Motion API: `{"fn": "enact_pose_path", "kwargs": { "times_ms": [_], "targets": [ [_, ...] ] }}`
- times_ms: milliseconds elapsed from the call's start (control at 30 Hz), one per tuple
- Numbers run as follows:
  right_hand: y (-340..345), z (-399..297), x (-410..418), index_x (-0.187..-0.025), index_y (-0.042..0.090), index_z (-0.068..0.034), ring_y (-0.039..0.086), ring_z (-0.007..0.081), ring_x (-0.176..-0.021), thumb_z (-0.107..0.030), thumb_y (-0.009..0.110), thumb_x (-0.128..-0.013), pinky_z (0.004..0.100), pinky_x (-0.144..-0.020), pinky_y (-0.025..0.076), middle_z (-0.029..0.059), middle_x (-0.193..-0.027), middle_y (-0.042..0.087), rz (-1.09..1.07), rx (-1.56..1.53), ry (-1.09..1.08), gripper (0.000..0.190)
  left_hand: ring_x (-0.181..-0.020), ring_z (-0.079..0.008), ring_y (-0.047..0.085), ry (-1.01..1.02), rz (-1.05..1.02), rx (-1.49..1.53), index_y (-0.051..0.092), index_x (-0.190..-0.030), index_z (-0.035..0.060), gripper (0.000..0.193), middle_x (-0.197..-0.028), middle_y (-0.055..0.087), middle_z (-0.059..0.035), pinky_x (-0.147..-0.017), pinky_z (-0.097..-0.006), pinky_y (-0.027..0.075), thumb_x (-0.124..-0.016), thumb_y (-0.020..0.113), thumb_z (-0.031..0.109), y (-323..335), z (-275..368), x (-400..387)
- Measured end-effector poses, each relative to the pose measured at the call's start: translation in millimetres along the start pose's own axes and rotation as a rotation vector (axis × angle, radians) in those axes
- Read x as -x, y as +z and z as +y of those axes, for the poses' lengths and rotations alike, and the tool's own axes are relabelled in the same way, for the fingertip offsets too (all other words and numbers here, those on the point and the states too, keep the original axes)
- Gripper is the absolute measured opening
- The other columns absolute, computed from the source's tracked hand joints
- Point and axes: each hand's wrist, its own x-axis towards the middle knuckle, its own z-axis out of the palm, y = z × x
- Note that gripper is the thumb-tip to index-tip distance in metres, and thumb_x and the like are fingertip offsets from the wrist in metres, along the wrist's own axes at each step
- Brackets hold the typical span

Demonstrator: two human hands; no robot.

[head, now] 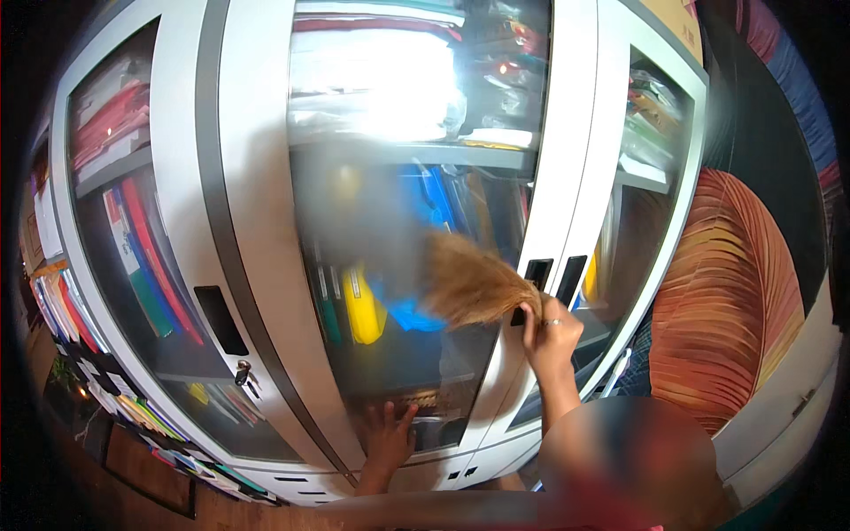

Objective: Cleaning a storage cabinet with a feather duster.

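Note:
A bundle of brown bristles, likely a grass broom head, lies against the glass of the middle door of a white metal cabinet. My right hand, with a ring on one finger, grips its narrow end beside a black recessed door handle. Lower down, my left hand has its fingers spread at the bottom of the same glass; nothing shows in it. Behind the glass are a yellow file and blue folders. Bright glare covers the upper pane, and a blurred patch hides part of the middle.
A key ring hangs from the lock of the left door. Stacked papers and files line the far left above a wooden floor. Orange patterned fabric bulges beside the cabinet's right side. A blurred patch covers the lower right.

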Motion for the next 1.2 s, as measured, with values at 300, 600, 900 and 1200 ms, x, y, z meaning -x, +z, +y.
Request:
{"fn": "enact_pose_path", "kwargs": {
  "times_ms": [300,600,900,1200],
  "targets": [
    [-2,23,-65,-0.091,0.066,0.002,0.054,0.0201,-0.049,-0.019,0.059,-0.101,0.0334,-0.051,0.043,0.0195,-0.063,0.057,0.102,0.076,0.139,0.025,-0.142,-0.0613,-0.021,-0.043,-0.11,0.09,0.032,-0.155,0.0342,0.077,-0.164,-0.013,-0.0239,-0.101,-0.0845,-0.005,-0.088,0.067,0.042,7,-1,3],
    [-1,47,-105,-0.118,0.07,-0.002,0.06,0.0267,-0.051,-0.023,0.062,-0.1,0.0344,-0.052,0.045,0.025,-0.069,0.062,0.089,0.0,0.332,0.029,-0.142,-0.0652,-0.013,-0.098,-0.216,0.175,0.029,-0.156,0.0344,0.079,-0.164,-0.008,-0.025,-0.102,-0.0848,-0.004,-0.087,0.067,0.043,-2,0,-1],
    [-7,47,-138,-0.089,0.065,0.003,0.051,0.0304,-0.046,-0.029,0.061,-0.1,0.04,-0.05,0.041,0.0243,-0.059,0.051,0.165,-0.081,0.349,0.034,-0.142,-0.0605,-0.024,-0.023,-0.073,0.119,0.028,-0.157,0.0317,0.084,-0.164,-0.017,-0.0238,-0.102,-0.0831,-0.008,-0.085,0.07,0.038,8,-4,4],
    [-11,33,4,-0.078,0.059,0.005,0.038,0.0085,-0.055,-0.017,0.059,-0.102,0.0302,-0.049,0.033,0.0096,-0.057,0.041,0.06,-0.177,0.411,0.032,-0.142,-0.0611,-0.022,-0.047,-0.11,0.131,0.032,-0.155,0.0325,0.079,-0.163,-0.017,-0.0257,-0.103,-0.082,-0.009,-0.085,0.069,0.038,1,-3,1]
  ]
}}
